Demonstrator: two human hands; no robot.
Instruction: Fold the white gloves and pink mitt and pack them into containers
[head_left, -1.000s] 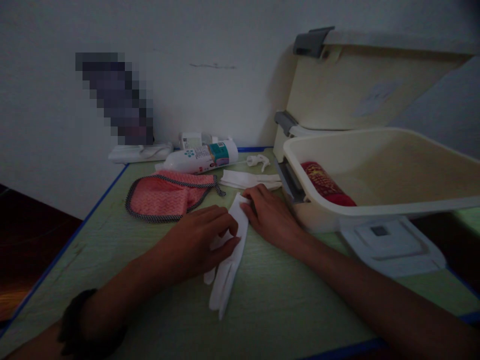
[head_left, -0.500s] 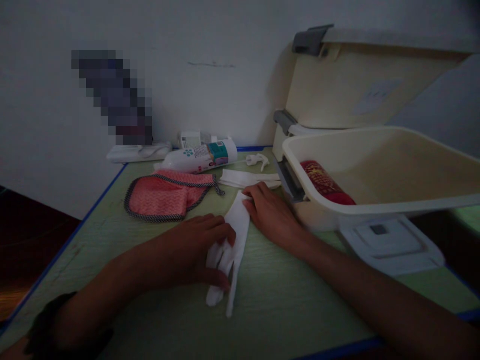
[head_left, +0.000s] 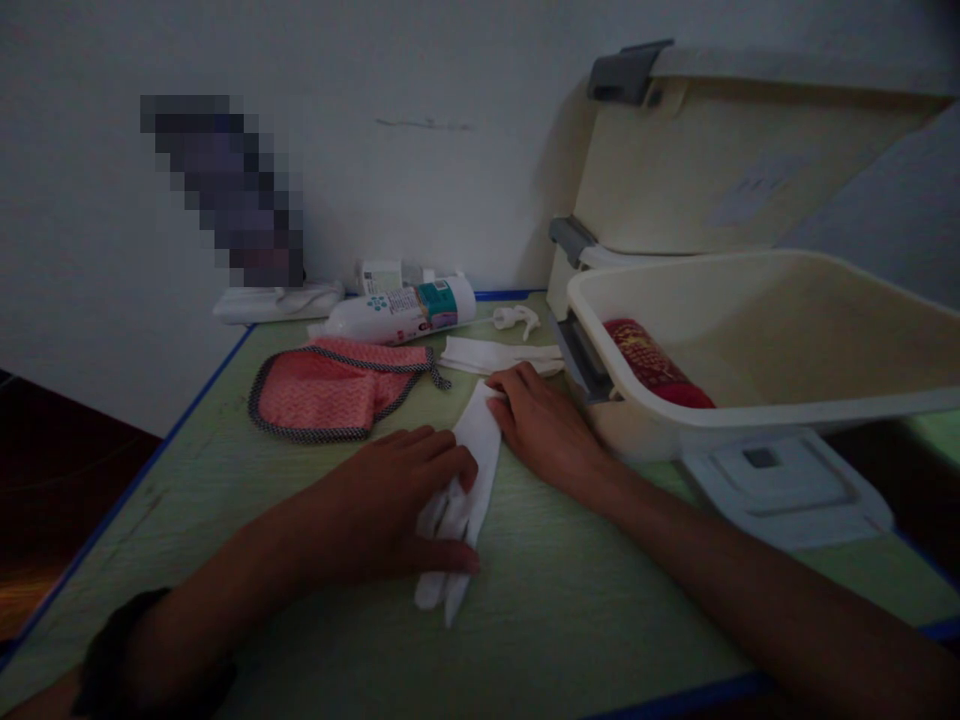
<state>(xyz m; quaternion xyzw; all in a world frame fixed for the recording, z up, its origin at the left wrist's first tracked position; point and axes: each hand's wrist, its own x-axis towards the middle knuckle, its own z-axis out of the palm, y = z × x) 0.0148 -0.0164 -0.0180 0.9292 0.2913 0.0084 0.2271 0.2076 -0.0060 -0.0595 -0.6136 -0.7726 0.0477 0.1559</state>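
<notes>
Fingers of your left hand (head_left: 390, 500) curl round the white glove (head_left: 469, 470) on the green table (head_left: 555, 610), thumb under its lower end, while your right hand (head_left: 544, 425) presses flat on its far tip, the pink mitt (head_left: 330, 395) just beyond your left knuckles.

White bottle (head_left: 397, 311) with teal label, print perhaps too blurred to read, no legible text
</notes>
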